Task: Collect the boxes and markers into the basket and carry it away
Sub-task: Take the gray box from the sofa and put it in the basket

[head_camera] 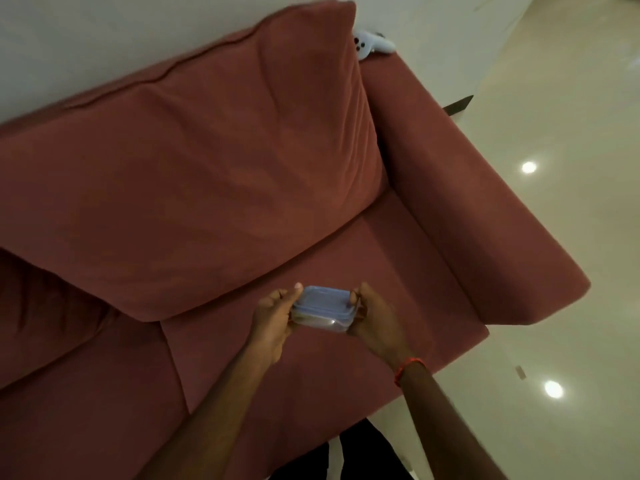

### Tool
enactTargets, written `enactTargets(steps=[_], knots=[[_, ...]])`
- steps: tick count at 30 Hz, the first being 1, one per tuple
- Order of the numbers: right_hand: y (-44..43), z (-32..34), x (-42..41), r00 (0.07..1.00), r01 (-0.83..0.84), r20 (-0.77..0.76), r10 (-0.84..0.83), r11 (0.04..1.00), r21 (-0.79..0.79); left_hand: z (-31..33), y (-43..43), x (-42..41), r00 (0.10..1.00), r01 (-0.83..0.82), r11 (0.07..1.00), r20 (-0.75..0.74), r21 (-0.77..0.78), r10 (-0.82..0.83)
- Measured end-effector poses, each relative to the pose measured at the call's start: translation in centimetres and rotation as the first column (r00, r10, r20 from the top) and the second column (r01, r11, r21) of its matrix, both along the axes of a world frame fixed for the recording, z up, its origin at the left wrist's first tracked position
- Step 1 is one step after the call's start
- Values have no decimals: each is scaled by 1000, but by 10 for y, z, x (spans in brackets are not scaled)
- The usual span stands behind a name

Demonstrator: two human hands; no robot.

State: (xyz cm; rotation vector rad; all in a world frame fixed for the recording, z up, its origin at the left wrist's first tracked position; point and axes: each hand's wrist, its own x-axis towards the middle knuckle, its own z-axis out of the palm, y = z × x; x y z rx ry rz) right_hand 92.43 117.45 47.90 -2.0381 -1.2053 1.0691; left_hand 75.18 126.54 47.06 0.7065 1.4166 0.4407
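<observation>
Glossy cream floor (540, 237) fills the right side of the view, with two round ceiling lights mirrored in it as bright spots. Against a pale wall (86, 46) stands a dusty-red sofa (311, 358), seen from above and tilted in the frame. Its large back cushion (207, 168) leans on the wall, and a wide armrest (485, 220) runs down the right side toward the viewer. At the far end of the armrest, behind the cushion's corner, sits a small white object (372, 46) (it looks like a game controller, though it is blurred).

Above the seat, near the armrest, a person holds a box (322, 306) in both hands. It is a shallow clear plastic container with a pale blue lid, lid facing up. Its long axis runs left to right between the hands, roughly level.

The left hand (273, 320) grips the left short end, thumb on the lid and fingers curled beneath. The right hand (375, 317) clamps the right short end the same way; a red band (408, 370) circles that wrist. The box does not touch the seat.
</observation>
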Motion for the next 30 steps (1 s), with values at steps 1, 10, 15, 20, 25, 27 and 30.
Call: enactTargets(steps=[1, 10, 15, 20, 25, 27, 30], knots=[[-7, 10, -3, 1000, -19, 18, 19, 1000, 2, 8, -2, -3, 998, 64, 997, -18, 38, -63], [-58, 89, -17, 887, 250, -383, -258, 966, -70, 66, -34, -27, 903, 430, 859, -156, 278, -401], [-85, 109, -23, 928, 295, -243, -284, 955, 9, 93, -50, -26, 832, 554, 771, -193, 313, -520], [-116, 117, -38, 917, 390, -105, -385, 920, 39, 105, -59, -13, 729, 676, 618, -243, 401, -640], [-150, 118, -49, 857, 513, -83, -508, 858, 44, 122, -82, 4, 676, 718, 522, -284, 459, -680], [-167, 122, -47, 835, 547, -97, -541, 835, 50, 126, -96, 14, 614, 762, 445, -305, 471, -728], [-194, 128, -41, 801, 595, -126, -586, 802, 54, 131, -117, 28, 533, 806, 335, -350, 489, -770]])
